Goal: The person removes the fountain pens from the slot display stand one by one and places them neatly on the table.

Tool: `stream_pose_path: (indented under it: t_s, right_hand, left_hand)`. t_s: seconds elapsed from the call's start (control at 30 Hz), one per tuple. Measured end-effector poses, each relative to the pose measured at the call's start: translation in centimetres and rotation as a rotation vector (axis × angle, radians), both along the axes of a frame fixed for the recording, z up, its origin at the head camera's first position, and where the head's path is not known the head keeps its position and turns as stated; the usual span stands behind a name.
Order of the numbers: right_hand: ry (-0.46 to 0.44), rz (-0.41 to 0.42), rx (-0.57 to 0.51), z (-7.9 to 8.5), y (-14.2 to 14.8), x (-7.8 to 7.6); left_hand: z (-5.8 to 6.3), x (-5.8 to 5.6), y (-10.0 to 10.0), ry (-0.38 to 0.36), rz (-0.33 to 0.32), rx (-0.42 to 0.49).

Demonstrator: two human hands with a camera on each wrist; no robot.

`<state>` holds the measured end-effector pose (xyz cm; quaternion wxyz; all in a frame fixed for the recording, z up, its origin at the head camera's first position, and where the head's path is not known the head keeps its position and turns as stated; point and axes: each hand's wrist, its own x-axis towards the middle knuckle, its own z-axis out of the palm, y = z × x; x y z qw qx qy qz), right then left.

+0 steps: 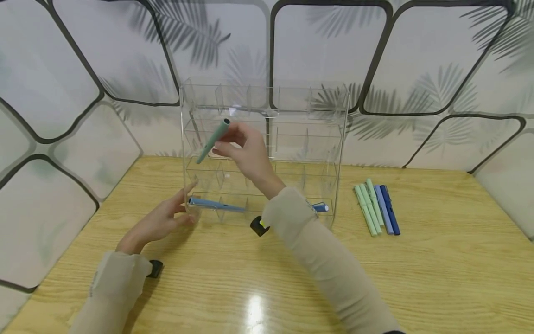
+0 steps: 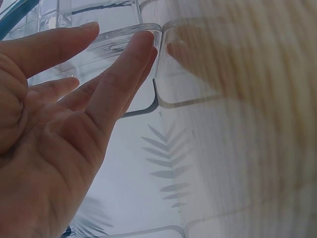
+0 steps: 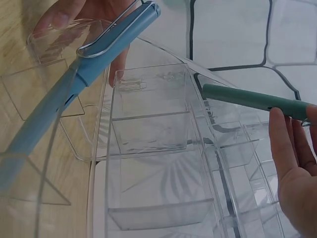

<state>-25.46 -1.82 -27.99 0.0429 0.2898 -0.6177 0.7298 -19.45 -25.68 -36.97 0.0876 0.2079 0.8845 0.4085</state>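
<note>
My right hand (image 1: 252, 150) pinches a dark green pen (image 1: 212, 141) between thumb and fingers, tilted, in front of the left part of a clear acrylic rack (image 1: 343, 148). The right wrist view shows this green pen (image 3: 237, 96) beside the rack's compartments. At the rack's lower left side is my left hand (image 1: 160, 220), its fingers extended; the left wrist view has those fingers (image 2: 116, 84) against the clear edge. A light blue pen (image 1: 217, 204) lies across the bottom tier at left. Another blue pen (image 1: 320, 208) lies at that tier's right end, partly hidden by my sleeve.
On the wooden table (image 1: 438, 260), right of the rack, several pens lie side by side: light green pens (image 1: 365, 211), a lilac pen (image 1: 384, 208) and a dark blue pen (image 1: 390, 211). Behind the rack stands a leaf-patterned wall (image 1: 325, 51). Small black devices (image 1: 259, 226) sit at my wrists.
</note>
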Motion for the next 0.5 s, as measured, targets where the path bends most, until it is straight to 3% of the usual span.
stream_pose_path:
  t_s: [0.23, 0.5]
  right_hand:
    - [-0.078, 0.067, -0.161, -0.4, 1.5, 0.4]
    - [-0.148, 0.038, -0.187, -0.7, 3.5, 1.2]
  left_hand:
    - [0.0, 0.0, 0.0, 0.014, -0.004, 0.002]
    - [-0.2, 0.0, 0.1, 0.037, -0.012, -0.001]
